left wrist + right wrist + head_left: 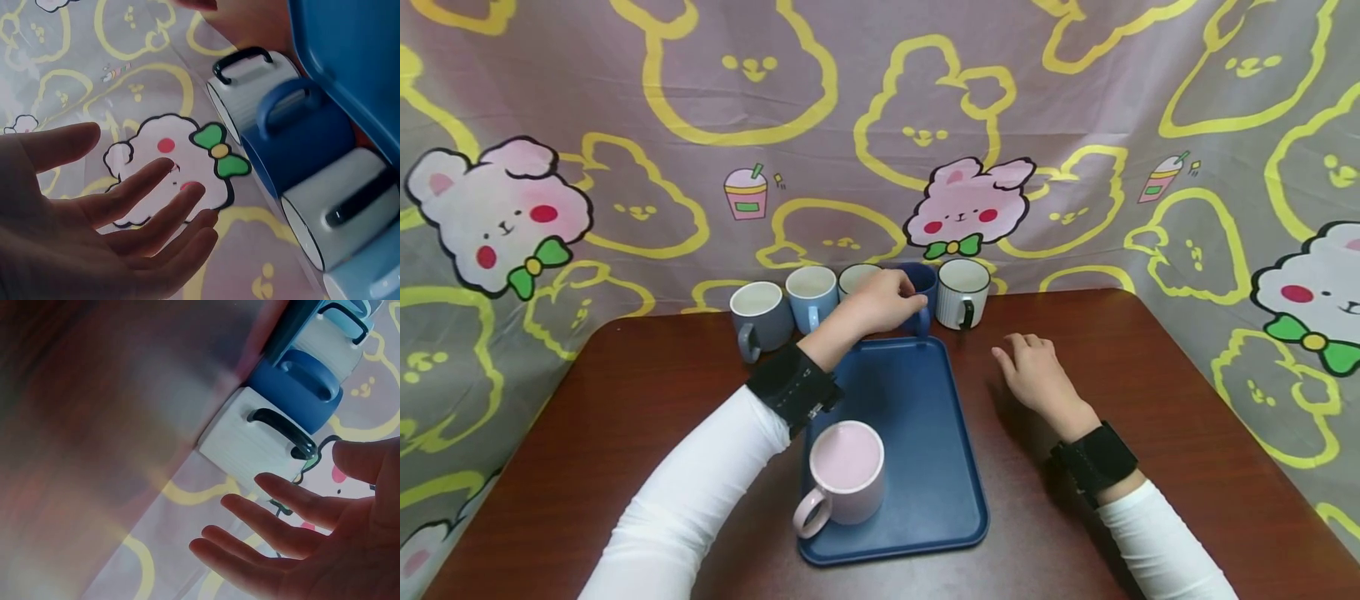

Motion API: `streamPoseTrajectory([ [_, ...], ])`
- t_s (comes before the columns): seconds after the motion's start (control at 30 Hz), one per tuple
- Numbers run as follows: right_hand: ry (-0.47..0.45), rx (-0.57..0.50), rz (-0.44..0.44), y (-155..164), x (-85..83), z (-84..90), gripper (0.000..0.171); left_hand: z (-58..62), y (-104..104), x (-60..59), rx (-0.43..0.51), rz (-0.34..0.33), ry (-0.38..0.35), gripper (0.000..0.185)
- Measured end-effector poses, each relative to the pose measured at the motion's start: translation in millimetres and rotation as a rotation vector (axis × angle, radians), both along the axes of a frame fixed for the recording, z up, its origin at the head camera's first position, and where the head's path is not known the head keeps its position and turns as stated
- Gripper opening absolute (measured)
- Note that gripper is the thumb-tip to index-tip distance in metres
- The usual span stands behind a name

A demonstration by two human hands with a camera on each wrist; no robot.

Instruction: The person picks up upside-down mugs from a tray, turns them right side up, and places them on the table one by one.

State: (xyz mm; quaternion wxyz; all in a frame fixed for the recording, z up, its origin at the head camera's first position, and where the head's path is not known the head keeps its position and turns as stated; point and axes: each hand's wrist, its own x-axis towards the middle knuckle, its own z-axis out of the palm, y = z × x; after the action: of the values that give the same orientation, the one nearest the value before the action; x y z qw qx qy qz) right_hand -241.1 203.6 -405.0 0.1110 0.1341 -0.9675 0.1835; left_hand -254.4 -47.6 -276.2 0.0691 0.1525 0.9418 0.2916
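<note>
Reaching forward over the far edge of the dark blue plastic tray (925,467), the left hand (880,302) is at the dark blue ceramic mug (922,287), which stands upright in the row of mugs at the back of the brown worktop (1187,400). In the head view this hand covers the mug's near left side, but the left wrist view shows the fingers (150,187) spread and relaxed, with nothing between them, so the hand is beside the mug and not gripping it. The mug lies straight ahead of the left hand and just behind the tray; its handle points toward the person. The right hand (1037,375) rests flat on the worktop to the right of the tray, fingers loosely spread, holding nothing, farther from the mug than the left one. A pink ceramic mug (847,475) stands on the near left part of the tray. No brand, label or writing can be read on anything.
</note>
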Motion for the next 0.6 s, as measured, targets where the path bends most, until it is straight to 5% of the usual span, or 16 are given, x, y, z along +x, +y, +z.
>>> streamPoseTrajectory([
  [0.27,0.0,-0.009,0.025,-8.0,1.1,1.9,0.047,-8.8,-26.5,4.5,-0.112,0.067,0.132,0.039],
  [0.6,-0.01,-0.016,0.032,-18.9,4.0,3.5,0.047,-30.2,-54.2,18.4,-0.204,0.117,0.085,0.047],
])
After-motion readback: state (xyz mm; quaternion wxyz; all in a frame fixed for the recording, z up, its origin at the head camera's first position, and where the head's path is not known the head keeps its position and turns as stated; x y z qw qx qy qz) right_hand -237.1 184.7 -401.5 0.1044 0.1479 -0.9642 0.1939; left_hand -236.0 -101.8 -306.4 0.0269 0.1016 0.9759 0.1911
